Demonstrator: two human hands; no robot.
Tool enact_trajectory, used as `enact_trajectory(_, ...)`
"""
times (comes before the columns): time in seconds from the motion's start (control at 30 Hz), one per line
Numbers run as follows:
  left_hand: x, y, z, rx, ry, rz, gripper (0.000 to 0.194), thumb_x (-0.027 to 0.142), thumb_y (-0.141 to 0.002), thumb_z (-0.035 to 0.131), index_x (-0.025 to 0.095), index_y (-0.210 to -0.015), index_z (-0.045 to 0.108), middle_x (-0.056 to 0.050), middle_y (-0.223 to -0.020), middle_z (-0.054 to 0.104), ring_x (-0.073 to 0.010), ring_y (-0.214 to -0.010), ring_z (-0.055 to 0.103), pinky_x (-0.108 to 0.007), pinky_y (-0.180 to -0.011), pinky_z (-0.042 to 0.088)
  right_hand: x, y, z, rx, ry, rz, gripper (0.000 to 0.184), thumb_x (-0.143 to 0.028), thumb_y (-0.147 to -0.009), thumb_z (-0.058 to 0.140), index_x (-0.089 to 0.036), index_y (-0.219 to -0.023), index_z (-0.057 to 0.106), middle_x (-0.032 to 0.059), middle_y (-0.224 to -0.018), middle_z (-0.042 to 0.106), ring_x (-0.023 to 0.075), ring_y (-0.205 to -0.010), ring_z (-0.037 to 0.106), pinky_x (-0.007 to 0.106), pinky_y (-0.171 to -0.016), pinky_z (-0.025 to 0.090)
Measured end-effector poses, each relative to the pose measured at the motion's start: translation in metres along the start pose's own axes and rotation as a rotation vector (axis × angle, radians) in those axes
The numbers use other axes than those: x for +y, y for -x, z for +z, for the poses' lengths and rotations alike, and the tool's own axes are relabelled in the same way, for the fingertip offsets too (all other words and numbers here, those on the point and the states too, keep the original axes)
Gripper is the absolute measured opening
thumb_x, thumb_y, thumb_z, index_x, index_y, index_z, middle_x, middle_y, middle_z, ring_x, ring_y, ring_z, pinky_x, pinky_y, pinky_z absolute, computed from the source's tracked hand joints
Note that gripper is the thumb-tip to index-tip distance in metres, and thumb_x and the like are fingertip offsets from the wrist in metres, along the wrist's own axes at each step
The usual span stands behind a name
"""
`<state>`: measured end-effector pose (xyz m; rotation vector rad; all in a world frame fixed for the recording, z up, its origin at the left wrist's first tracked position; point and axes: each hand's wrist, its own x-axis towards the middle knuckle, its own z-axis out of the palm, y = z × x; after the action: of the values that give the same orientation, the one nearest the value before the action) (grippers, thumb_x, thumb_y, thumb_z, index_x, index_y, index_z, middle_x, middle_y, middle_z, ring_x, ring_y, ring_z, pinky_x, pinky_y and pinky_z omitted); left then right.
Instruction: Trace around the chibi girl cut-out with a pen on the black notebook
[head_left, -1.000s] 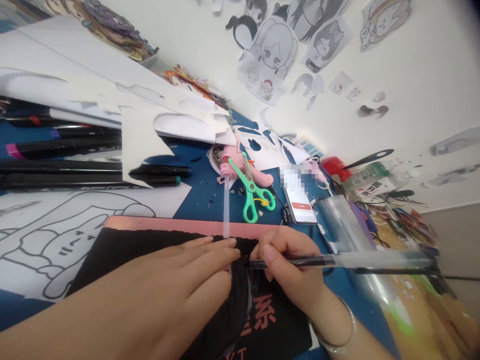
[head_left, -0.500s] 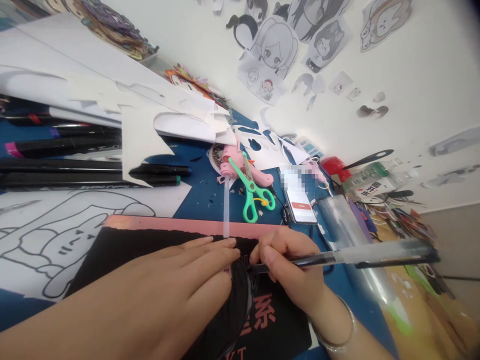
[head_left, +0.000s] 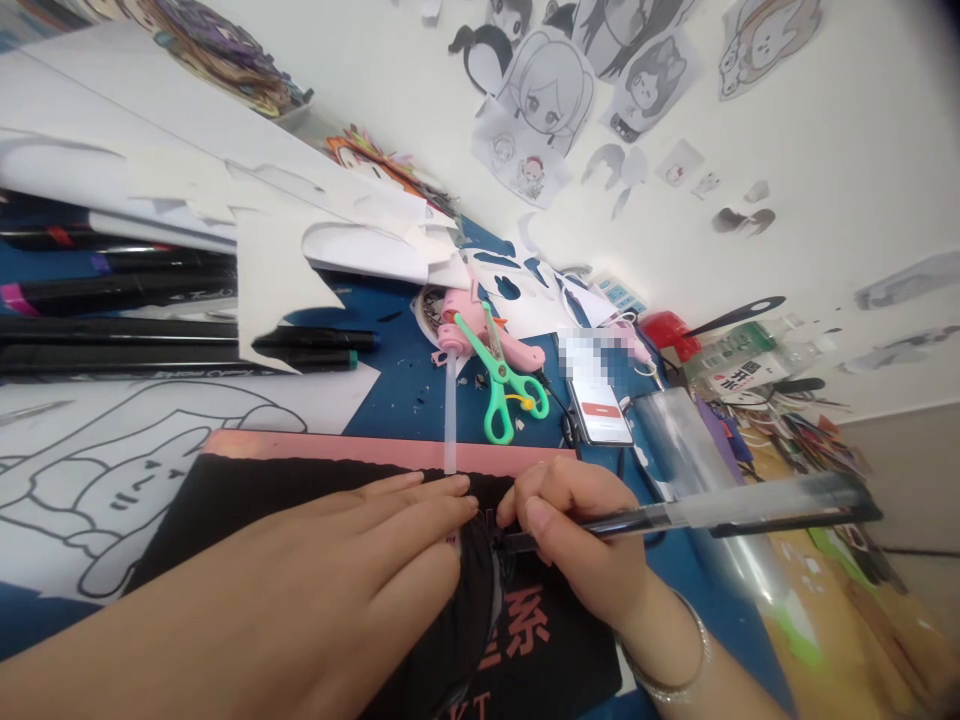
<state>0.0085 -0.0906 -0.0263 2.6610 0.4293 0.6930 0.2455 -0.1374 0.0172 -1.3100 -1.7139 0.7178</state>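
My left hand [head_left: 337, 570] lies flat, fingers stretched out together, pressing on a dark rounded piece [head_left: 474, 600] with a greyish edge. That piece rests on a black book or board [head_left: 570, 650] with pink lettering and a pink strip along its far edge. In a pinch, my right hand [head_left: 581, 515] grips a black pen with a clear barrel [head_left: 735, 505]. The pen slants down to the left, its tip end at the right edge of the dark piece. My right fingers partly cover the tip. Most of the dark piece is hidden under my left hand.
Beyond the board lie green scissors [head_left: 496, 370], a pink glue gun [head_left: 517, 348] and a phone [head_left: 596, 395]. Black markers [head_left: 180, 360] and cut paper [head_left: 277, 270] are at left, above a line drawing [head_left: 150, 490]. Clear plastic film [head_left: 697, 450] lies at right.
Hardly anything differs. The view has shifted very slightly, and both hands keep their places, with the pen still at the dark piece's edge.
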Motion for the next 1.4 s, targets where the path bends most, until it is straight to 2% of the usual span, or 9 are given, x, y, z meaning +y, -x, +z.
enact_trajectory(0.17,0.0017,-0.0009,0.0021,0.006,-0.050,-0.004,0.048,0.059,-0.101,0.048,0.037,-0.144,0.048,-0.001,-0.144,0.071,-0.0269,-0.129,0.070,-0.044,-0.105,0.063,-0.0011,-0.0003,-0.0012,-0.046,0.030,-0.059,0.037,-0.012,-0.087,0.054,-0.026,-0.060,0.032,-0.0038,-0.054,0.050,0.0151,-0.050,0.057,0.027,-0.049,0.044)
enact_trajectory(0.37,0.0006,0.0003,0.0043,-0.010,-0.038,-0.008,0.046,0.059,-0.097,0.055,0.041,-0.138,0.052,0.002,-0.145,0.071,-0.0281,-0.128,0.071,-0.043,-0.100,0.065,-0.0010,0.0002,-0.0015,-0.076,0.037,-0.074,0.039,-0.014,-0.088,0.055,-0.026,-0.060,0.031,-0.0039,-0.053,0.050,0.0157,-0.050,0.059,0.029,-0.050,0.047)
enact_trajectory(0.53,0.0018,0.0014,0.0041,0.009,-0.072,-0.007,0.048,0.058,-0.103,0.044,0.037,-0.146,0.045,-0.001,-0.150,0.067,-0.0266,-0.134,0.067,-0.045,-0.104,0.063,0.0035,0.0040,0.0000,-0.007,0.013,-0.051,0.038,-0.020,-0.097,0.056,-0.026,-0.064,0.037,-0.0043,-0.055,0.051,0.0155,-0.052,0.061,0.028,-0.052,0.051)
enact_trajectory(0.7,0.0001,0.0007,0.0014,0.013,-0.052,-0.009,0.045,0.062,-0.098,0.053,0.041,-0.138,0.050,0.003,-0.142,0.073,-0.0278,-0.126,0.072,-0.044,-0.095,0.068,0.0049,0.0030,0.0018,-0.042,0.016,-0.078,0.038,-0.020,-0.097,0.057,-0.026,-0.066,0.036,-0.0053,-0.056,0.052,0.0136,-0.049,0.057,0.027,-0.052,0.050)
enact_trajectory(0.87,-0.0017,0.0031,0.0010,0.001,-0.028,-0.024,0.033,0.065,-0.095,0.056,0.039,-0.115,0.059,0.002,-0.142,0.072,-0.0278,-0.125,0.072,-0.040,-0.087,0.070,0.0033,0.0020,0.0007,-0.057,0.070,-0.098,0.036,-0.015,-0.093,0.057,-0.025,-0.066,0.035,-0.0041,-0.059,0.055,0.0140,-0.051,0.061,0.026,-0.051,0.049)
enact_trajectory(1.03,-0.0001,0.0019,0.0023,0.015,-0.048,-0.010,0.035,0.061,-0.097,0.054,0.039,-0.125,0.055,0.001,-0.140,0.074,-0.0298,-0.123,0.073,-0.047,-0.091,0.068,0.0037,0.0027,0.0003,-0.049,0.044,-0.107,0.035,-0.012,-0.091,0.056,-0.026,-0.067,0.035,-0.0050,-0.059,0.053,0.0137,-0.050,0.060,0.026,-0.051,0.048)
enact_trajectory(1.13,0.0003,-0.0009,0.0008,-0.027,-0.031,-0.017,0.033,0.059,-0.094,0.059,0.038,-0.118,0.056,0.000,-0.138,0.074,-0.0310,-0.123,0.073,-0.046,-0.085,0.070,0.0035,0.0024,-0.0002,-0.067,0.057,-0.108,0.035,-0.010,-0.090,0.055,-0.025,-0.066,0.034,-0.0048,-0.059,0.052,0.0139,-0.050,0.060,0.026,-0.052,0.048)
enact_trajectory(1.27,0.0015,-0.0024,-0.0005,-0.039,-0.046,-0.003,0.035,0.057,-0.094,0.060,0.036,-0.122,0.055,-0.003,-0.141,0.072,-0.0322,-0.125,0.072,-0.049,-0.091,0.068,0.0034,0.0019,-0.0007,-0.062,0.038,-0.118,0.035,-0.011,-0.090,0.056,-0.025,-0.067,0.034,-0.0052,-0.058,0.051,0.0133,-0.050,0.058,0.026,-0.051,0.046)
enact_trajectory(1.4,0.0009,-0.0003,0.0006,-0.030,-0.009,-0.005,0.031,0.057,-0.093,0.060,0.036,-0.115,0.057,-0.001,-0.141,0.073,-0.0303,-0.126,0.071,-0.043,-0.089,0.067,0.0058,0.0028,0.0014,-0.037,0.014,-0.102,0.035,-0.011,-0.091,0.056,-0.025,-0.066,0.035,-0.0058,-0.057,0.051,0.0126,-0.049,0.055,0.025,-0.050,0.044)
